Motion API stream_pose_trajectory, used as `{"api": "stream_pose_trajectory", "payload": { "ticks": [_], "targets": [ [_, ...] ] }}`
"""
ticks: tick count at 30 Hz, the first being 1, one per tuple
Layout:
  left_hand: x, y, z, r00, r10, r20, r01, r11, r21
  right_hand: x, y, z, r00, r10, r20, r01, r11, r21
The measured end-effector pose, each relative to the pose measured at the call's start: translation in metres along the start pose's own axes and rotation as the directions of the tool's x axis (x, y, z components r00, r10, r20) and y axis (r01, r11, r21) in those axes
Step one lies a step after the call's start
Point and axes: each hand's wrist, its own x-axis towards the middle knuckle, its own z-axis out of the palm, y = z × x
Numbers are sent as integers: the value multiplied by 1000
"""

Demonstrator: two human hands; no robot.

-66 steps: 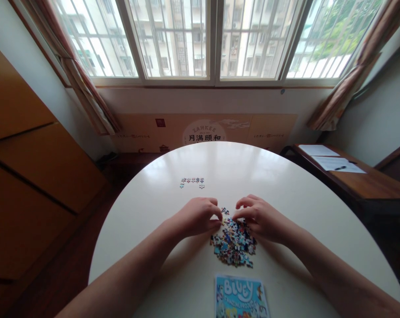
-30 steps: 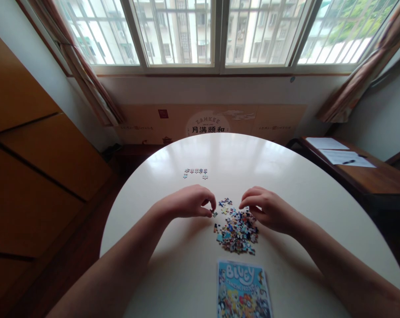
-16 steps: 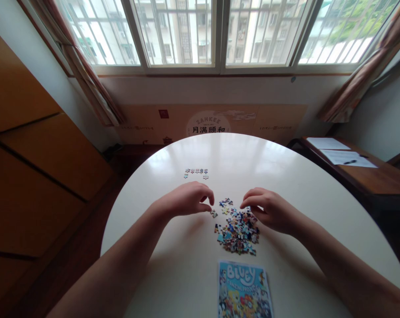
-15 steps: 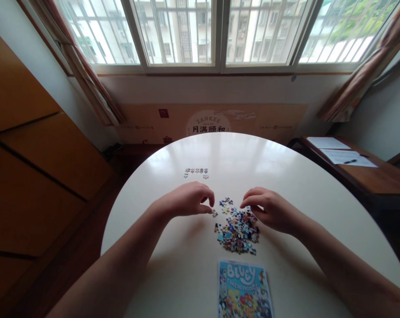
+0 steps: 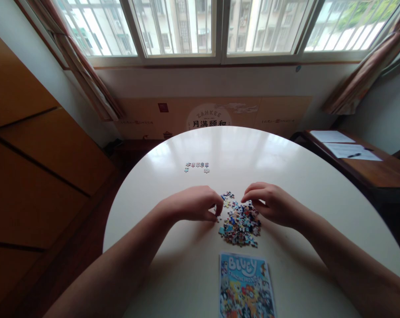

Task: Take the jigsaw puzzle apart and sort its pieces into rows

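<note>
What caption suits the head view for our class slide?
Left hand and right hand flank a heap of jigsaw pieces on a white table, with a Bluey picture nearby.

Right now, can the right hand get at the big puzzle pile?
Yes, it looks like it: the right hand is at the upper right edge of the pile, with nothing seen in between. The left hand is on the pile's other side, out of the way.
</note>
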Motion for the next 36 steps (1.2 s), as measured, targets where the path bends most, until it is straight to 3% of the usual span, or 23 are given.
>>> {"api": "stream_pose_trajectory", "payload": {
  "ticks": [11, 16, 20, 22, 25, 30, 34, 36],
  "targets": [
    [-1, 3, -3, 999, -20, 31, 20, 1000, -9, 0, -1, 0, 1000, 3, 0, -3, 1000, 20],
    [-5, 3, -6, 988, -105, 111, 107, 994, -12, 0, -2, -1, 1000, 7, 8, -7, 1000, 22],
    [-16, -11, -14, 965, -229, 128, 231, 973, 4, -1, 1, 0, 1000, 12, 8, -13, 1000, 16],
    [-20, -24, -18, 945, -321, 60, 319, 947, 39, -1, 2, 0, 1000, 17, 1, -17, 1000, 22],
    [-19, -47, -19, 904, -407, -133, 417, 907, 59, -1, 3, 0, 1000, 20, -6, -20, 999, 35],
    [-8, -78, -8, 809, -360, -465, 445, 892, 83, -1, 2, 0, 1000, 13, -19, -12, 999, 42],
    [-6, -80, -6, 677, -390, -624, 557, 826, 88, -1, 2, 0, 1000, 7, -13, -6, 999, 41],
    [-8, -74, -7, 641, -425, -639, 610, 788, 88, -1, 3, 0, 1000, 3, -8, -2, 999, 41]
  ]
}}
